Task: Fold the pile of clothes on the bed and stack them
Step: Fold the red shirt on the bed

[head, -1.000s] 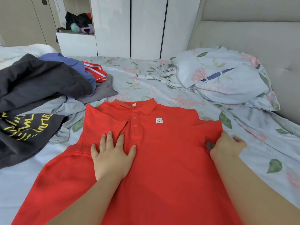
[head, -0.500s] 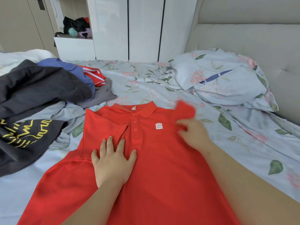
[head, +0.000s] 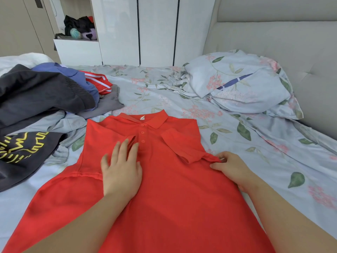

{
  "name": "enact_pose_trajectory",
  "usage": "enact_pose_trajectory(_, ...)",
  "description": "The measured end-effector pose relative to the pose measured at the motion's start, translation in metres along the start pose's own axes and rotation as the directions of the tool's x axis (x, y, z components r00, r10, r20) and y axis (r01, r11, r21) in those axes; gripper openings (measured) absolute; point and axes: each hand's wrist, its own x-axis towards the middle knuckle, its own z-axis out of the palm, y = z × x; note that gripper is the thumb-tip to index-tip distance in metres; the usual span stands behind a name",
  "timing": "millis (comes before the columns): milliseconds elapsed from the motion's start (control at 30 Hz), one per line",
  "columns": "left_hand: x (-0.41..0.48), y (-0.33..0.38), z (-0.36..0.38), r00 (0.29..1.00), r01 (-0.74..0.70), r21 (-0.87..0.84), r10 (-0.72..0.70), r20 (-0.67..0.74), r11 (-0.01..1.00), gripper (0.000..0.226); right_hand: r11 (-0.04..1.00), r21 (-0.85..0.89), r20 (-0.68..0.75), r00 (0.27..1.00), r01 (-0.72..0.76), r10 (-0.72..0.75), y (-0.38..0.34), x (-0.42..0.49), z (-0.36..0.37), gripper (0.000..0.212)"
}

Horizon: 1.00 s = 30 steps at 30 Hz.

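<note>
A red polo shirt (head: 175, 194) lies front up on the floral bed sheet (head: 228, 125), collar away from me. Its right sleeve (head: 182, 145) is folded inward across the chest, over the spot where the white label was. My left hand (head: 121, 170) presses flat on the chest just left of the buttons, fingers straight. My right hand (head: 231, 167) rests at the shirt's right edge, its fingertips pinching the fabric at the folded side. An unfolded pile of clothes (head: 42, 99) lies at the left: dark grey, blue, red striped and a black garment with yellow print (head: 23, 147).
A floral pillow (head: 242, 84) lies at the back right against a padded grey headboard (head: 273, 39). White wardrobe doors (head: 155, 30) and a shelf with soft toys (head: 80, 28) stand behind the bed. Bare sheet shows to the right of the shirt.
My right hand carried the right sleeve inward over the chest, then drew back to the shirt's right edge. The sleeve now covers the label. My left hand stayed pressed on the chest.
</note>
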Motion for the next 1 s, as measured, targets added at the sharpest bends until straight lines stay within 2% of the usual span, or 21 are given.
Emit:
enact_pose_trajectory(67,0.014,0.021,-0.001,0.966,-0.213,-0.084,0.196,-0.169,0.973,0.053,0.99,0.137,0.021,0.999,-0.041,0.038,0.005,0.001,-0.005,0.009)
enact_pose_trajectory(100,0.023,0.039,-0.003,0.942,-0.295,-0.128,0.266,-0.204,0.947,0.051,0.978,0.199,0.037,0.998,-0.062,0.055,0.006,0.001,-0.007,0.008)
enact_pose_trajectory(167,0.046,0.081,-0.007,0.926,-0.376,-0.308,0.348,-0.144,0.874,0.045,0.946,0.31,0.069,0.995,-0.091,0.073,0.01,0.002,-0.01,0.009)
enact_pose_trajectory(233,0.065,0.119,-0.007,0.941,-0.255,-0.451,0.327,0.089,0.855,0.039,0.911,0.4,0.101,0.993,-0.103,0.068,0.013,0.002,-0.013,0.011)
enact_pose_trajectory(300,0.079,0.144,0.003,0.923,-0.092,-0.377,0.221,0.314,0.922,0.033,0.892,0.438,0.125,0.99,-0.108,0.059,0.015,0.002,-0.014,0.012)
enact_pose_trajectory(400,0.088,0.155,0.023,0.868,0.091,-0.278,0.06,0.493,0.956,0.047,0.921,0.38,0.13,0.991,-0.084,0.037,0.016,0.003,-0.012,0.008)
enact_pose_trajectory(500,0.092,0.163,0.039,0.851,0.178,-0.229,-0.033,0.524,0.957,0.06,0.932,0.355,0.135,0.99,-0.075,0.029,0.016,0.003,-0.012,0.006)
enact_pose_trajectory(633,0.087,0.169,0.039,0.861,0.214,-0.133,-0.122,0.493,0.968,0.05,0.94,0.335,0.159,0.987,-0.066,0.013,0.015,0.0,-0.011,0.006)
enact_pose_trajectory(733,0.093,0.161,0.034,0.859,0.219,-0.224,-0.079,0.506,0.95,0.038,0.944,0.322,0.191,0.982,-0.068,0.005,0.011,-0.006,-0.011,0.009)
enact_pose_trajectory(800,0.1,0.15,0.024,0.849,0.314,-0.419,-0.055,0.525,0.852,0.027,0.938,0.34,0.229,0.973,-0.064,-0.017,0.003,-0.011,-0.012,0.008)
enact_pose_trajectory(867,0.103,0.136,0.011,0.815,0.489,-0.629,-0.059,0.577,0.604,0.013,0.926,0.377,0.258,0.964,-0.035,-0.069,-0.01,-0.022,-0.01,0.01)
enact_pose_trajectory(900,0.103,0.128,0.005,0.805,0.548,-0.688,-0.076,0.589,0.476,0.016,0.92,0.392,0.283,0.953,-0.013,-0.107,-0.018,-0.028,-0.005,0.014)
enact_pose_trajectory(933,0.103,0.118,0.0,0.806,0.57,-0.722,-0.095,0.584,0.392,0.022,0.916,0.401,0.322,0.935,0.01,-0.151,-0.028,-0.035,0.0,0.018)
enact_pose_trajectory(1000,0.105,0.095,-0.014,0.817,0.572,-0.766,-0.119,0.564,0.293,0.028,0.911,0.409,0.409,0.882,0.053,-0.235,-0.048,-0.047,0.017,0.027)
